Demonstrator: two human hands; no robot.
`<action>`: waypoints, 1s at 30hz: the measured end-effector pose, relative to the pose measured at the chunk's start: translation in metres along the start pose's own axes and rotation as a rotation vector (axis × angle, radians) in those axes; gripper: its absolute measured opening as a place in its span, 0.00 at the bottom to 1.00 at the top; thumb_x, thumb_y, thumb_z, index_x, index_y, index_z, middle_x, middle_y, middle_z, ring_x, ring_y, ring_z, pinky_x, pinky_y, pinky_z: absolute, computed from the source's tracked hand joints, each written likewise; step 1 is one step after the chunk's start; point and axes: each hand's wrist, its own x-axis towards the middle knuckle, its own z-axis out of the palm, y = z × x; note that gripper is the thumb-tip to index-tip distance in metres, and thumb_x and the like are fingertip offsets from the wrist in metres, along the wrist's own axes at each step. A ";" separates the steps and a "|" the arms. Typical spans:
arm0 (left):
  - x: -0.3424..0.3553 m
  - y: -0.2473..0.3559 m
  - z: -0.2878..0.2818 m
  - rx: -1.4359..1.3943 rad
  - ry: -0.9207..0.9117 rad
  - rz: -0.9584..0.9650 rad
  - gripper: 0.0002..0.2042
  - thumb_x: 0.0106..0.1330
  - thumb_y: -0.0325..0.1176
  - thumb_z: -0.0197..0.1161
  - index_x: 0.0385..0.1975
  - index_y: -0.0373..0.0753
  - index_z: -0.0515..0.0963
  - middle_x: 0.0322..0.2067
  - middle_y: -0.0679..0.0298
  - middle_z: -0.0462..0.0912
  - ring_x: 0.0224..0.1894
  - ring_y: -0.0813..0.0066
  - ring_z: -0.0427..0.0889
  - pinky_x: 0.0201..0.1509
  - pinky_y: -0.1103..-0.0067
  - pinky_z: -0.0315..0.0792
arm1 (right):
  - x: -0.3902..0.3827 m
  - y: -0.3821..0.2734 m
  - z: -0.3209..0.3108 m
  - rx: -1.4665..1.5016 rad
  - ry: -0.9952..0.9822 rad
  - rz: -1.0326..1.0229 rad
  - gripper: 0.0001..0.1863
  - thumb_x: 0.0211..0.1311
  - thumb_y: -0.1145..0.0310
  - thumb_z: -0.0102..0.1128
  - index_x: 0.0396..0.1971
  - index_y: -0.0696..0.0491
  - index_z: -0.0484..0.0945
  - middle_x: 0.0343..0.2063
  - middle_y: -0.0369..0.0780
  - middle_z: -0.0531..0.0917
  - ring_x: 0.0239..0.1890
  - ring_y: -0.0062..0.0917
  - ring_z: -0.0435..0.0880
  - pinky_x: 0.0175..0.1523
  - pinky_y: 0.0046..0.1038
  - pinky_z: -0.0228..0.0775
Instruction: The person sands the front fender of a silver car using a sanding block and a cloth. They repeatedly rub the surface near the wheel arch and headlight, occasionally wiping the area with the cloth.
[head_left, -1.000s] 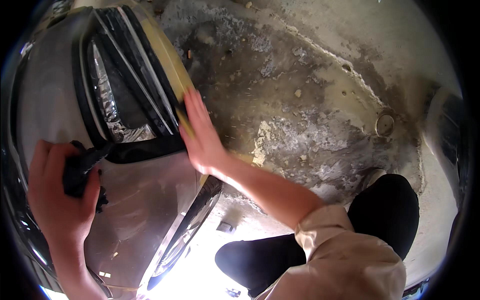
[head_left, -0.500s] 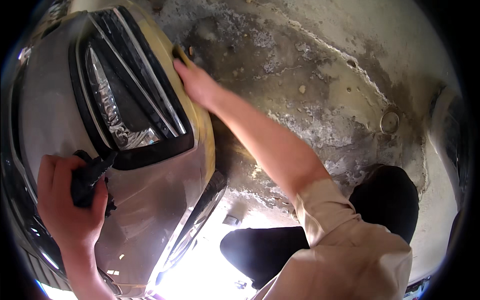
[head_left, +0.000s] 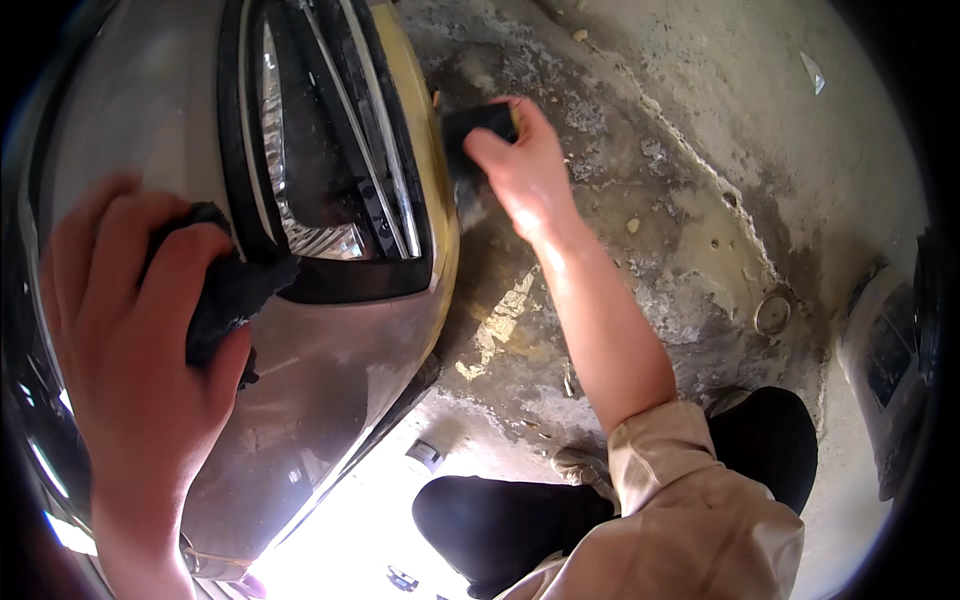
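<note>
A dark, ragged-edged cloth is bunched under the curled fingers of my left hand, over the grey-brown car body. Between thumb and fingers, my right hand grips a flat black pad that shows a yellowish edge; it looks like a sanding pad, but I cannot be sure. This pad is apart from the car, just right of the yellowish strip along the body's edge. Left of that strip lies a clear lamp in a black surround with bright trim.
The stained, rough concrete floor spreads to the right, with a crack and a small round fitting. My dark-clothed knees are bent below. Another dark, glossy shape stands at the far right. Bright light glares at the bottom.
My right hand has come away from the car's yellowish edge to the right, and the pad's black face now shows. My left hand appears larger and higher, still on the cloth. The view has shifted.
</note>
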 end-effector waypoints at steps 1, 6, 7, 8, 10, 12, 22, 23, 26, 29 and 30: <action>-0.002 0.000 0.001 0.018 0.008 0.031 0.23 0.38 0.18 0.70 0.39 0.39 0.78 0.49 0.58 0.78 0.55 0.51 0.77 0.54 0.63 0.74 | -0.011 0.003 0.006 -0.055 -0.036 0.082 0.21 0.53 0.70 0.70 0.46 0.62 0.76 0.31 0.40 0.84 0.32 0.22 0.82 0.39 0.26 0.76; -0.002 -0.002 0.013 -0.130 0.043 0.177 0.22 0.35 0.18 0.70 0.36 0.38 0.79 0.53 0.56 0.77 0.61 0.49 0.74 0.58 0.60 0.73 | -0.060 0.045 0.013 -0.184 0.152 -0.009 0.22 0.58 0.64 0.73 0.45 0.60 0.75 0.31 0.42 0.85 0.32 0.24 0.84 0.41 0.28 0.77; -0.004 -0.002 0.014 -0.154 0.031 0.181 0.21 0.33 0.18 0.70 0.34 0.37 0.78 0.52 0.55 0.77 0.60 0.49 0.74 0.58 0.60 0.73 | -0.069 0.045 0.015 -0.204 0.174 -0.012 0.21 0.58 0.64 0.72 0.45 0.60 0.74 0.31 0.42 0.85 0.32 0.24 0.84 0.40 0.28 0.77; -0.006 -0.003 0.015 -0.177 0.021 0.185 0.21 0.32 0.18 0.71 0.32 0.37 0.78 0.52 0.55 0.77 0.60 0.48 0.74 0.57 0.60 0.73 | -0.076 0.043 0.017 -0.226 0.197 -0.016 0.21 0.59 0.64 0.72 0.46 0.60 0.74 0.31 0.43 0.85 0.32 0.25 0.84 0.40 0.28 0.77; -0.006 -0.001 0.012 -0.208 0.009 0.136 0.20 0.30 0.19 0.72 0.29 0.36 0.76 0.51 0.54 0.77 0.59 0.48 0.75 0.54 0.60 0.73 | -0.086 0.029 0.020 -0.295 0.212 0.003 0.22 0.60 0.64 0.71 0.46 0.60 0.72 0.31 0.46 0.86 0.32 0.31 0.87 0.40 0.31 0.77; -0.009 0.002 0.011 -0.239 -0.005 0.094 0.20 0.27 0.20 0.73 0.25 0.36 0.74 0.50 0.53 0.77 0.57 0.48 0.75 0.52 0.60 0.73 | -0.093 0.026 0.019 -0.425 0.215 0.000 0.23 0.60 0.62 0.71 0.46 0.60 0.72 0.31 0.48 0.86 0.33 0.36 0.87 0.41 0.33 0.78; -0.012 0.016 0.015 -0.153 0.037 0.255 0.22 0.24 0.24 0.77 0.20 0.37 0.69 0.43 0.57 0.78 0.50 0.54 0.78 0.43 0.65 0.75 | -0.121 0.021 0.004 -0.537 0.065 0.109 0.25 0.61 0.62 0.70 0.50 0.60 0.71 0.34 0.52 0.85 0.36 0.44 0.88 0.41 0.37 0.78; -0.012 0.018 0.017 -0.155 0.056 0.272 0.21 0.25 0.24 0.77 0.19 0.37 0.70 0.42 0.57 0.79 0.49 0.55 0.79 0.43 0.65 0.75 | -0.123 0.021 0.004 -0.528 0.089 0.116 0.25 0.61 0.62 0.70 0.50 0.60 0.71 0.33 0.51 0.85 0.35 0.43 0.87 0.41 0.37 0.78; -0.022 0.023 0.020 -0.151 0.094 0.285 0.19 0.27 0.24 0.76 0.20 0.37 0.72 0.39 0.59 0.79 0.47 0.57 0.79 0.42 0.66 0.76 | -0.133 0.025 0.021 -0.422 0.147 0.128 0.24 0.61 0.62 0.71 0.48 0.59 0.70 0.30 0.48 0.84 0.32 0.39 0.85 0.40 0.35 0.76; -0.028 0.027 0.021 -0.143 0.076 0.283 0.17 0.29 0.25 0.76 0.20 0.37 0.74 0.33 0.61 0.79 0.45 0.60 0.79 0.42 0.67 0.75 | -0.145 0.021 0.035 -0.402 0.208 0.151 0.24 0.61 0.61 0.71 0.47 0.59 0.70 0.30 0.48 0.83 0.33 0.37 0.85 0.40 0.35 0.76; -0.029 0.027 0.020 -0.133 0.070 0.284 0.16 0.30 0.25 0.75 0.20 0.37 0.74 0.31 0.62 0.78 0.44 0.61 0.79 0.42 0.67 0.75 | -0.148 0.027 0.038 -0.393 0.235 0.150 0.24 0.61 0.61 0.71 0.46 0.59 0.69 0.30 0.47 0.83 0.32 0.36 0.85 0.39 0.36 0.75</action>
